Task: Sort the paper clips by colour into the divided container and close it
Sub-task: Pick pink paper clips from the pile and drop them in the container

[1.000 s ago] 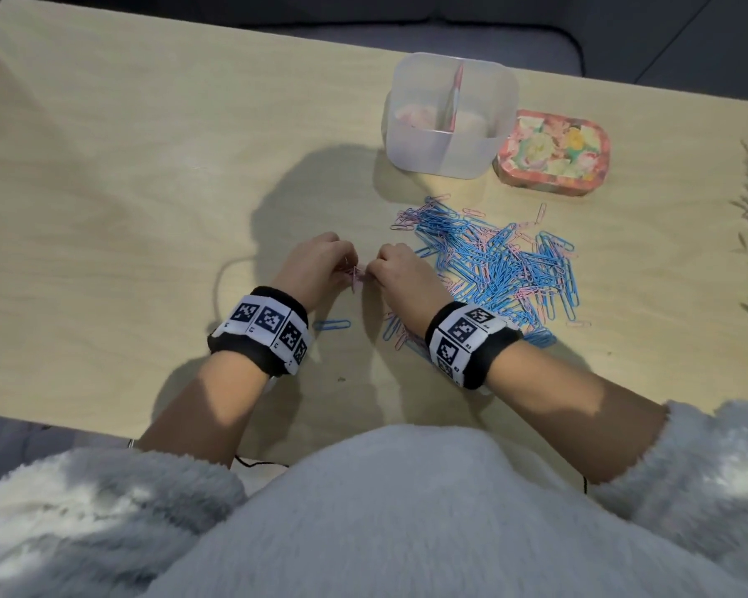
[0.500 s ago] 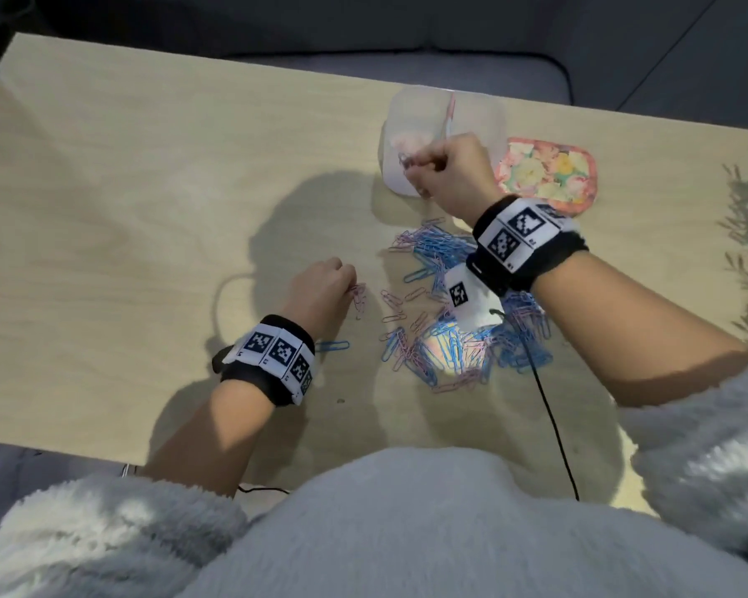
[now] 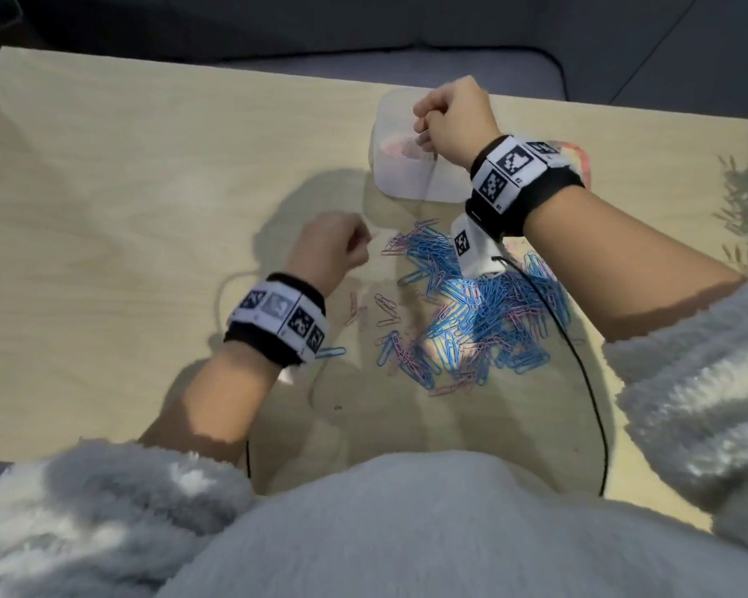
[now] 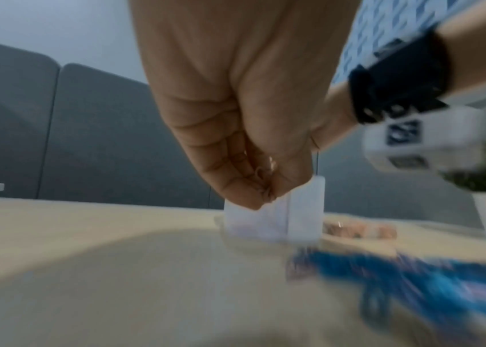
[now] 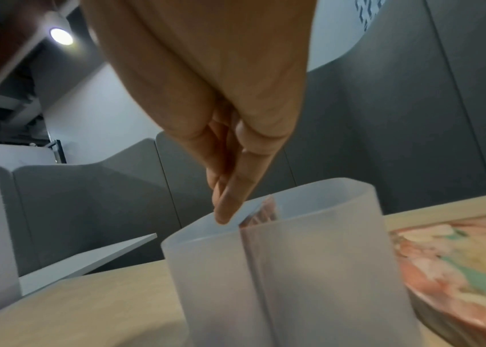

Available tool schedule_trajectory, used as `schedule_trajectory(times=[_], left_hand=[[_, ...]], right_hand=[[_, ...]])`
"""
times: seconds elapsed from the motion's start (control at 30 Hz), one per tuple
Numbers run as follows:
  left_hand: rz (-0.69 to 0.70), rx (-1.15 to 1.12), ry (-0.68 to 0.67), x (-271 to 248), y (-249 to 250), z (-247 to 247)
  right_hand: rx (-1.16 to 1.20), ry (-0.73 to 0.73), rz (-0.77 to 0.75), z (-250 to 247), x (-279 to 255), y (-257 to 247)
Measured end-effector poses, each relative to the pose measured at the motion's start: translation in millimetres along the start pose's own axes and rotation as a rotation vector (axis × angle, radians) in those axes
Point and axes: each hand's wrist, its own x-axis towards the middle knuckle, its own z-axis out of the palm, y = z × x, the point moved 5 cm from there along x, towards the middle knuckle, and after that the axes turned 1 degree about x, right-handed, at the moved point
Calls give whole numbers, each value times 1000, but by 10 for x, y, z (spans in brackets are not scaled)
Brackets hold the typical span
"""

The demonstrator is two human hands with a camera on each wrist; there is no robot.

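Right hand: we are holding our right hand (image 3: 452, 118) over the container (image 3: 400, 174), fingertips (image 5: 226, 206) pressed together above its left compartment; any clip there is too small to tell.
Left hand: we are curling our left hand (image 3: 329, 246), left of the container; grip unclear.
Paper clips: lying in a pile (image 3: 471, 304) in front of the container.

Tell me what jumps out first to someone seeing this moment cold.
The heap of blue and pink paper clips spread over the wooden table in front of the person draws the eye first. Next, the right hand poised over the translucent divided container at the far edge, fingers pointing down above its left compartment, where pink shows through. The left hand hangs curled beside the heap, and the floral lid lies off to the container's right.
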Motion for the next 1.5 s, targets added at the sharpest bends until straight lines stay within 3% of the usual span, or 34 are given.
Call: schedule_trajectory(times=[0.1, 0.17, 0.3, 0.43, 0.6, 0.67, 0.73, 0.87, 1.07, 1.2, 1.33, 1.5], left_hand=[[5, -67, 144, 372, 225, -310], [26, -60, 190, 653, 369, -450], [28, 92, 141, 1128, 518, -503], [-45, 101, 46, 1286, 424, -349], [103, 55, 206, 1072, 409, -366], [188, 78, 256, 878, 427, -358], [206, 55, 220, 671, 376, -238], [100, 78, 29, 373, 114, 203], [-1, -18, -63, 362, 34, 468], [120, 51, -88, 343, 166, 500], [249, 210, -111, 269, 218, 540], [212, 235, -151, 181, 79, 519]], right_hand=[[161, -44, 9, -40, -310, 101], [141, -100, 29, -25, -499, 250], [-125, -171, -56, 34, -791, 509], [-375, -277, -158, 233, -972, 665], [-745, -429, -274, 435, -1117, 823], [-797, -387, -321, 392, -1183, 887], [-729, -302, -366, 280, -1254, 962], [-640, -228, -266, 59, -1224, 1015], [-619, -167, -251, 318, -836, 711], [-696, -80, -170, 404, -675, 739], [-537, -106, -83, 382, -661, 807], [-427, -73, 1, 197, -792, 966]])
